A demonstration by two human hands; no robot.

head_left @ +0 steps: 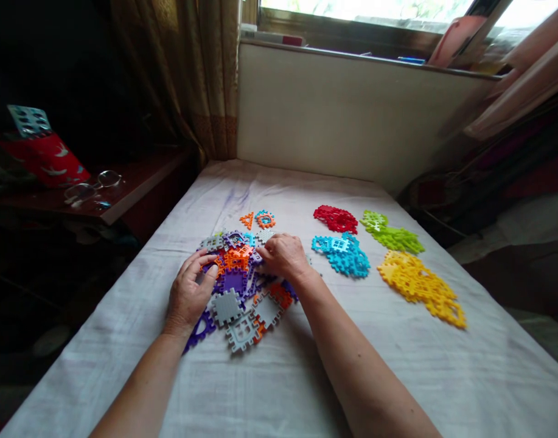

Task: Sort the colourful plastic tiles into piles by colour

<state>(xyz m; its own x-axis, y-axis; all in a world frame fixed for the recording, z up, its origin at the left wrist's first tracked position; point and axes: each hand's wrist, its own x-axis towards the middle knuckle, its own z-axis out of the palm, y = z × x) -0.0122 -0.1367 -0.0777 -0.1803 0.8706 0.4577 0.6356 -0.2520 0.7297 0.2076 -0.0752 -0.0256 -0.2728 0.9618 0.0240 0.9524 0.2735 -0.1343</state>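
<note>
A mixed pile of toothed plastic building tiles lies in front of me, with purple, orange and grey pieces overlapping. My left hand [191, 287] rests on its left side, thumb and fingers apart beside an orange tile [237, 258]. At the upper right of the pile is my right hand [283, 254], its fingers bent down and closed; what they hold is hidden. Nearer to me are a purple square tile [233, 281], a solid grey tile [227, 306] and a grey window-patterned tile [243, 331]. An orange triangle tile [246, 219] lies beyond the pile.
On the right, tiles lie in single-colour heaps: red [336, 218], blue [347, 255], green [400, 238] and yellow [420, 285]. A pale sheet [269, 395] covers the surface. Glasses [94, 187] and a red pouch [48, 159] sit on the dark side table at left.
</note>
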